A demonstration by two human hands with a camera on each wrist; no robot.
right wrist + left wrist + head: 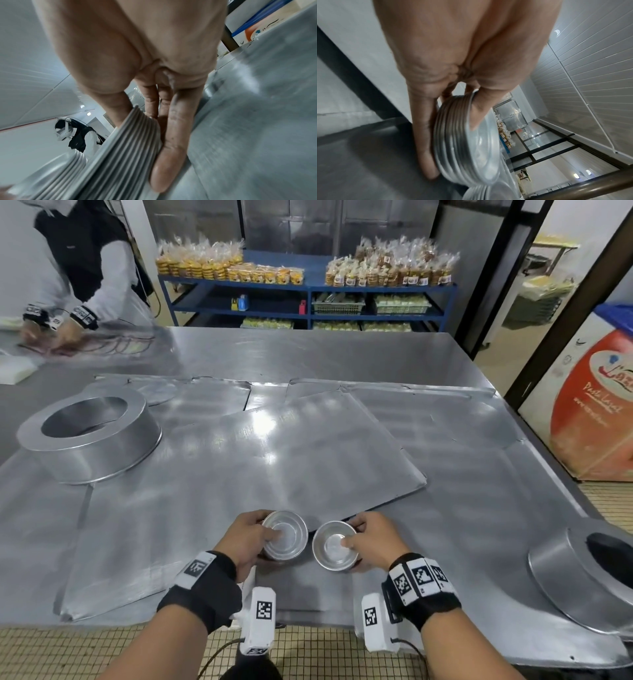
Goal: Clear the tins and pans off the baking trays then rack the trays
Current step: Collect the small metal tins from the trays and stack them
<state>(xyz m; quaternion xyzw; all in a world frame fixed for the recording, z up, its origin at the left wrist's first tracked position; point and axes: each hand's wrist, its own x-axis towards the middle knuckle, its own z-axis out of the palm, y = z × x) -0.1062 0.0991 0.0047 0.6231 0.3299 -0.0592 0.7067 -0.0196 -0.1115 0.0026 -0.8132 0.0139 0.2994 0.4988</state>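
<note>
My left hand (255, 537) grips a stack of small round tins (286, 535), thumb inside the top tin, fingers round the side. The left wrist view shows the same stack (453, 135) as several nested rims. My right hand (363, 539) holds a second stack of small tins (334, 546) the same way; its ribbed side (123, 142) fills the right wrist view. Both stacks are close together near the table's front edge. Flat baking trays (308, 446) lie overlapping across the steel table. A large round pan (89, 436) stands upside down at the left, another (579, 580) lies at the right front.
Another person (78, 268) works with plastic bags at the table's far left corner. Blue shelves (308, 299) with bagged baked goods stand behind the table. An orange and white cabinet (596, 412) stands at the right. Tiled floor shows below the front edge.
</note>
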